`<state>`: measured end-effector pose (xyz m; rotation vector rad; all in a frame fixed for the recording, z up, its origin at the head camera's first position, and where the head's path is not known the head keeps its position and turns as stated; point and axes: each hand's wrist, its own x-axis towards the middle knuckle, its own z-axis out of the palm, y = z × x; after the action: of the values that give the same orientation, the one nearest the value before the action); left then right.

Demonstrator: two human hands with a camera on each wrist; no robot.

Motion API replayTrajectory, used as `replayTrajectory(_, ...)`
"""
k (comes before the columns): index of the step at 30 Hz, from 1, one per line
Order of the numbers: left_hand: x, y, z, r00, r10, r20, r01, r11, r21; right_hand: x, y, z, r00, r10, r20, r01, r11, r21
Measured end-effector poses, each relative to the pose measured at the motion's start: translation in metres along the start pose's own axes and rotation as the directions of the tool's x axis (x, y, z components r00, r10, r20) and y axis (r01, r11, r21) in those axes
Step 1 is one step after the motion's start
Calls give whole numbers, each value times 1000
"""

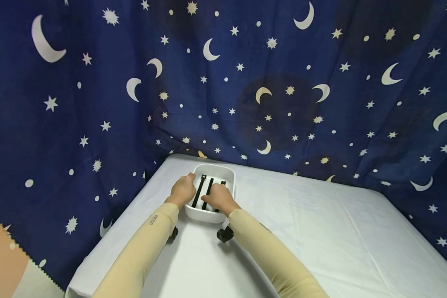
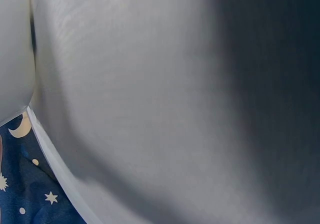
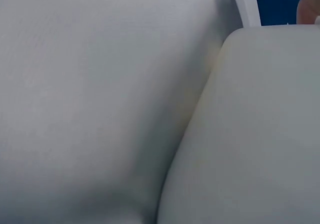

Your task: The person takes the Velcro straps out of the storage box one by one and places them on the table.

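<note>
head view: three black straps lie side by side in the white tray (image 1: pixel 204 215), near the far left corner of the white-covered bench (image 1: pixel 335 231). their long axes run from the near end of the tray towards the far end, leaning a little right. the left strap (image 1: pixel 198 191) lies between the hands, just beside the left hand (image 1: pixel 182 190); the middle strap (image 1: pixel 209 188) passes by the thumb side of the right hand (image 1: pixel 219 197), which is nearer to it; the right strap (image 1: pixel 223 182) runs partly hidden beneath that hand. the left hand is at the tray's left rim, its grip unclear. the right hand's fingers look bent over the tray, but whether they pinch a strap cannot be told; neither wrist view shows the fingertips.
</note>
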<state>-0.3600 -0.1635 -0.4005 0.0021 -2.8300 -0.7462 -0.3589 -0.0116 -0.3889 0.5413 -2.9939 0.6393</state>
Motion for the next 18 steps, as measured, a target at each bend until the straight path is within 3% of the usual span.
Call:
replayTrajectory(7,0,1,-2,1000,2,15,-3,1000,16,1,-3,3,999,31,29,-32,999,5)
replayTrajectory(18,1,1,-1,1000,7,-14,-7,1000,9,4,-3,9,994,74,80,-73,997,-7)
